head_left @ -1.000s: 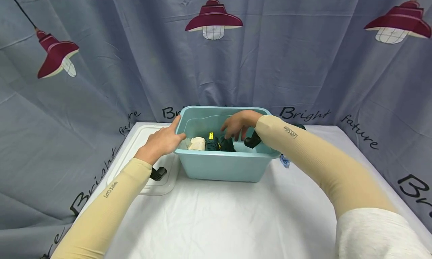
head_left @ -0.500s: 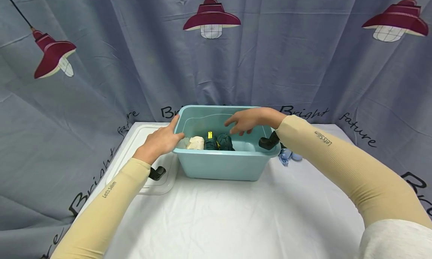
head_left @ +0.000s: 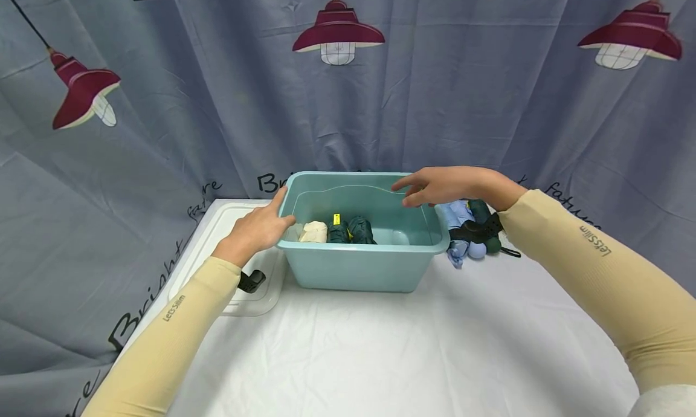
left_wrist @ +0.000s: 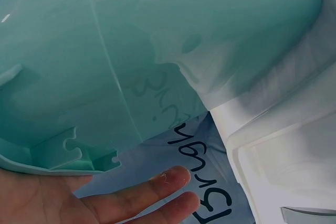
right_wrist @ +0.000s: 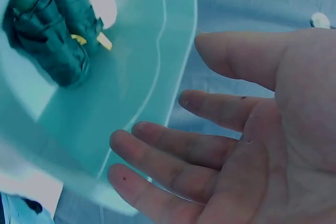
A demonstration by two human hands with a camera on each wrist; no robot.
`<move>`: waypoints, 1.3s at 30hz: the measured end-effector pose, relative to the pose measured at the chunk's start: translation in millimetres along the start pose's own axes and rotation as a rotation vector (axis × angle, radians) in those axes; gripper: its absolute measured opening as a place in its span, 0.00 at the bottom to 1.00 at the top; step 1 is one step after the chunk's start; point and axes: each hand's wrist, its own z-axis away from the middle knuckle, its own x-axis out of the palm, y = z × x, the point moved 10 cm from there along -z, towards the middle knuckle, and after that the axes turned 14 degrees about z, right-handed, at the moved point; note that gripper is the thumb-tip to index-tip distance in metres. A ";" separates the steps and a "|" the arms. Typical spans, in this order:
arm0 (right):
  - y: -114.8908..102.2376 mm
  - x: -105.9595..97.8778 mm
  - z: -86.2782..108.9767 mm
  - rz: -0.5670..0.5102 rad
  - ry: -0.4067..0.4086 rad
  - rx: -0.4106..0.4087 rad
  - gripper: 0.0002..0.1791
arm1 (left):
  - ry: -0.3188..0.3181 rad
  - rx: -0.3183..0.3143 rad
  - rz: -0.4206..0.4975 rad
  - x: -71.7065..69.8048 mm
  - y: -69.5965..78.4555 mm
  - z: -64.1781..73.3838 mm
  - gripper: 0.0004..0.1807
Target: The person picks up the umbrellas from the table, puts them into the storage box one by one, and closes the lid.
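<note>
A teal plastic bin (head_left: 356, 267) stands on the white table. My left hand (head_left: 255, 231) rests on its left rim, thumb over the inner side; in the left wrist view the fingers (left_wrist: 142, 192) stretch out straight beside the outer wall. My right hand (head_left: 448, 185) hovers above the bin's right rim, fingers spread and holding nothing. Inside, toward the left, lie a cream folded bundle (head_left: 314, 232) and two dark green folded umbrellas (head_left: 361, 229), one with a yellow tag (head_left: 336, 219). The right wrist view shows the green umbrellas (right_wrist: 50, 45) side by side.
A translucent lid (head_left: 258, 302) lies left of the bin, partly under my left arm. Right of the bin, light blue folded umbrellas (head_left: 460, 249) and a dark green one (head_left: 493, 245) with a black strap are partly hidden by my right wrist. A grey curtain (head_left: 462, 103) hangs behind.
My right hand has risen out of the bin and moved right to its right rim, uncovering the green umbrellas inside and more umbrellas outside. My left hand stays on the rim.
</note>
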 end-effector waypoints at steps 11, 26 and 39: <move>45.5 -12.3 37.8 -0.077 0.138 0.073 0.34 | 0.007 0.000 0.004 -1.3 -1.0 2.3 0.45; 121.8 3.8 55.2 -0.138 0.162 0.143 0.38 | -0.008 -0.005 0.007 -0.3 -1.8 3.7 0.45; 189.0 24.3 53.8 -0.183 0.203 0.234 0.39 | -0.003 -0.004 0.001 0.3 2.1 4.4 0.45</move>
